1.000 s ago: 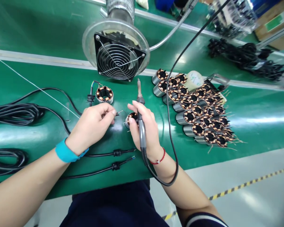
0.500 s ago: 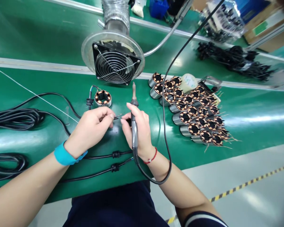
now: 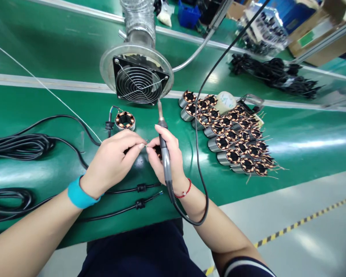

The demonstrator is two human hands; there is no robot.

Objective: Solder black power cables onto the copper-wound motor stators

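Note:
My left hand (image 3: 118, 154) is closed, with thumb and forefinger pinching a thin wire end (image 3: 145, 145). A soldering iron (image 3: 165, 154) rests in my right hand (image 3: 173, 161), its tip pointing away from me toward the fan. The thumb and a finger of that hand pinch at the same wire, almost touching my left fingertips. Behind the right fingers a bit of copper winding (image 3: 158, 151) shows, mostly hidden. Just beyond my left hand stands a motor stator (image 3: 125, 120) with copper coils, joined by thin coloured wires to a black cable (image 3: 108, 125).
A round fume extractor fan (image 3: 140, 84) hangs at the back. Many wound stators (image 3: 225, 132) stand in rows at right. Coiled black cables (image 3: 20, 146) lie at left, and two cable ends (image 3: 140, 204) lie near the front edge. The iron's cord (image 3: 197, 134) loops over my right forearm.
My left hand has moved slightly right, so its fingertips now meet the right ones at the wire. The right hand keeps the iron, and the view has shifted a little.

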